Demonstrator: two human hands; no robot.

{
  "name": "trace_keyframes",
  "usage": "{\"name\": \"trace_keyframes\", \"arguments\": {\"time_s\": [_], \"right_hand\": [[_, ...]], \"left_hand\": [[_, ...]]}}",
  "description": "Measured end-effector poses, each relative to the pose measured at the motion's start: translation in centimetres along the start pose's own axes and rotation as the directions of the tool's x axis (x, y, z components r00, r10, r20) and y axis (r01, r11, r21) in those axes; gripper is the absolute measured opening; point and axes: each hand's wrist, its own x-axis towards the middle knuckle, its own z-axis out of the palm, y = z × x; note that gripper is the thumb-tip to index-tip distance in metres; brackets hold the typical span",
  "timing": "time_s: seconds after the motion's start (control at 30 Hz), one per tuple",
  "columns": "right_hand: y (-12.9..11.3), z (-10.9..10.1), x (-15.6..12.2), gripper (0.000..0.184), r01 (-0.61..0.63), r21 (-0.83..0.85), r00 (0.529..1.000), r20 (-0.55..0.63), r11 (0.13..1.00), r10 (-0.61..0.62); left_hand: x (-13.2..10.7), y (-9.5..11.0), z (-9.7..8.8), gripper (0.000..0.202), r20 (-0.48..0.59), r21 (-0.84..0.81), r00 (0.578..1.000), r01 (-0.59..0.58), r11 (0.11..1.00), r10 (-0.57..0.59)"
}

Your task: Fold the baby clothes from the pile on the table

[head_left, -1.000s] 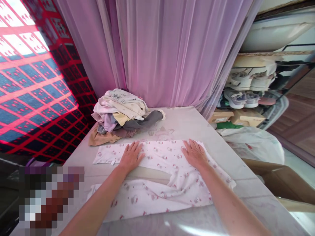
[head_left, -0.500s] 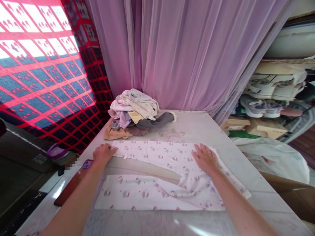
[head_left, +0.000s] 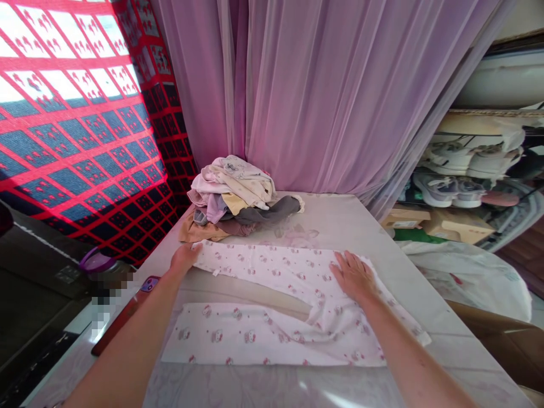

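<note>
White pants (head_left: 272, 272) with a pink and red cartoon-cat print lie spread on the table, both legs pointing left and the waist end at the right. My left hand (head_left: 186, 256) pinches the hem of the far leg, thumb on top and the other fingers hidden beneath the cloth. That hem is raised slightly off the table. My right hand (head_left: 355, 277) rests flat on the upper part of the pants, palm down, fingers stretched out. Some wrinkles gather at the crotch, left of my right wrist.
A heap of clothes (head_left: 238, 192) stands at the table's far left, against the purple curtain (head_left: 314, 96). A phone (head_left: 123, 314) lies by my left forearm. Shoes (head_left: 446, 190) and cardboard boxes (head_left: 457, 224) fill shelves at the right. The table (head_left: 340, 212) has a pale patterned cover.
My left hand has turned and slid its fingers under the far leg's hem, lifting it a little. My right hand stays flat on the pants.
</note>
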Motion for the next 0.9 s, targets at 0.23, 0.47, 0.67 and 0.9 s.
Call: {"name": "trace_keyframes", "arguments": {"time_s": [0.23, 0.47, 0.67, 0.9], "right_hand": [[0.1, 0.1, -0.1, 0.055, 0.010, -0.007, 0.999, -0.038, 1.000, -0.010], [0.1, 0.4, 0.1, 0.055, 0.010, 0.015, 0.999, -0.043, 1.000, -0.009], [0.1, 0.1, 0.0, 0.055, 0.009, -0.002, 0.999, -0.040, 1.000, -0.009], [0.0, 0.1, -0.2, 0.055, -0.003, -0.007, 1.000, -0.028, 1.000, 0.003]], "left_hand": [[-1.0, -0.7, -0.1, 0.043, -0.055, 0.158, 0.996, -0.059, 0.986, 0.069], [-1.6, -1.2, -0.4, 0.042, -0.148, 0.189, 0.984, -0.074, 0.979, 0.103], [-3.9, 3.0, 1.7, 0.038, -0.107, 0.190, 0.820, -0.538, 0.821, 0.562], [-8.9, 8.8, 7.1, 0.049, 0.212, 0.065, 0.584, -0.809, 0.585, 0.784]]}}
